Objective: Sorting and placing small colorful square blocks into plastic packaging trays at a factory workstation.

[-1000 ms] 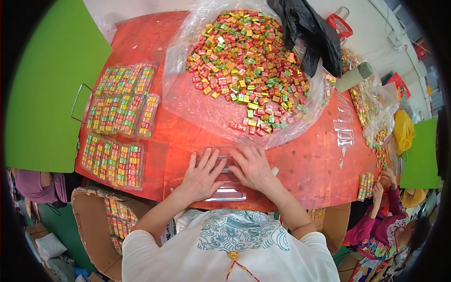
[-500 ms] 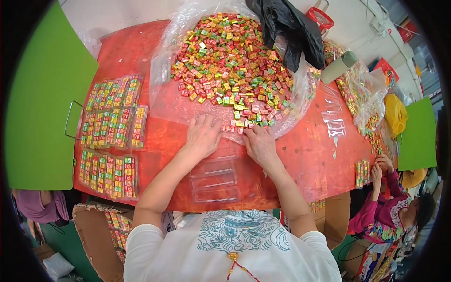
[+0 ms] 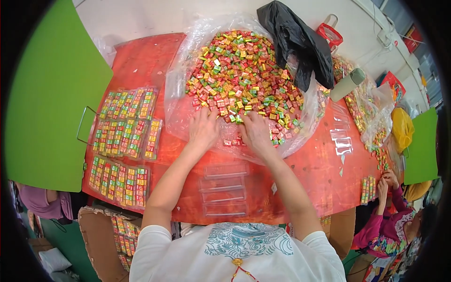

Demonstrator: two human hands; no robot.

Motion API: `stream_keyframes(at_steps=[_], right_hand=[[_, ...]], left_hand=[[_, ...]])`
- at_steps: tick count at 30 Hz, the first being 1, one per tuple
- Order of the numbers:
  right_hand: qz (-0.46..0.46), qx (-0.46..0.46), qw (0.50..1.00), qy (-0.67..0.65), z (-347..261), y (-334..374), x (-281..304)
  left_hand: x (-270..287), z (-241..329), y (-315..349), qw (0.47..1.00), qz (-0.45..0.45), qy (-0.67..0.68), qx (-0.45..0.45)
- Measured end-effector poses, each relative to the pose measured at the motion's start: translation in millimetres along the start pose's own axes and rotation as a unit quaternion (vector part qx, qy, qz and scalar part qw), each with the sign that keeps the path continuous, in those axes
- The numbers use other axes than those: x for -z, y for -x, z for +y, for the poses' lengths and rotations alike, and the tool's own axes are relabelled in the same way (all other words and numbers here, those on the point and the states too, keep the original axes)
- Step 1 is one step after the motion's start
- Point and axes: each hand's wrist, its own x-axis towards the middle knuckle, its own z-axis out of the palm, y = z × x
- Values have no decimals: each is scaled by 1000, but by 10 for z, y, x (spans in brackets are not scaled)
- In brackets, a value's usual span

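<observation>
A heap of small foil-wrapped blocks in red, yellow and green lies on a spread clear plastic bag. At the heap's near left edge, my left hand has its fingers stretched onto the blocks. My right hand reaches into the near edge beside it, thumb and fingers apart; some fingertips are hidden among the blocks. A few loose blocks lie on the plastic between my wrists. Closer to me, several clear plastic trays stand in a column on the red table.
Filled trays cover the table's left side. A black plastic bag and a pale green bottle stand at the back right. More clear trays lie at right, near another person's hands. Green panels flank the table.
Both hands have moved forward from the loose blocks at the bag's near edge to the heap itself. The whole view has shifted slightly.
</observation>
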Motion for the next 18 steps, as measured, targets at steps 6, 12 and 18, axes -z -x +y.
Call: stream_keyframes(at_steps=[6,12,18], right_hand=[[-55,10,996,73,-164,-124,-251],[-56,50,997,14,-4,148,10],[-46,51,998,3,-226,125,41]], left_hand=[[-398,-168,22,990,30,-130,-34],[-28,-292,369,978,71,179,-78],[168,-395,349,996,-6,93,-4]])
